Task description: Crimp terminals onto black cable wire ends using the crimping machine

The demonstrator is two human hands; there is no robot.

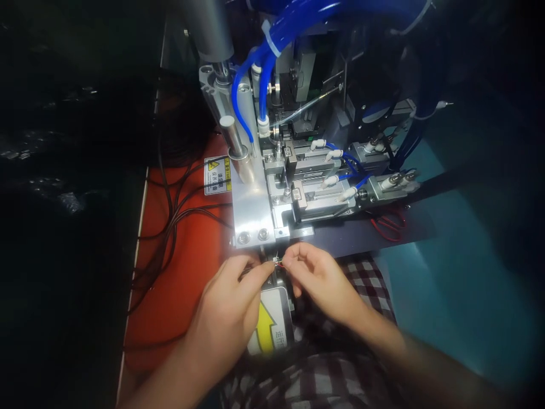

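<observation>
Thin coloured wires (279, 262), with red and white showing, sit between my two hands just below the front end of the machine's metal plate (252, 218). My left hand (232, 295) is closed, its thumb and forefinger pinching the wires from the left. From the other side, the fingertips of my right hand (313, 275) pinch them too, with the other fingers curled. The wire ends are too small to make out clearly. Below the hands is a white label with a yellow arrow (266, 329).
Behind the hands stands a machine with metal slide blocks (317, 199) and blue air tubes (293, 25). Dark cables (174, 213) cross an orange-red surface (183, 284) at left. A warning label (217, 176) lies there. Red-handled tool or wire loops (389, 224) rest at right.
</observation>
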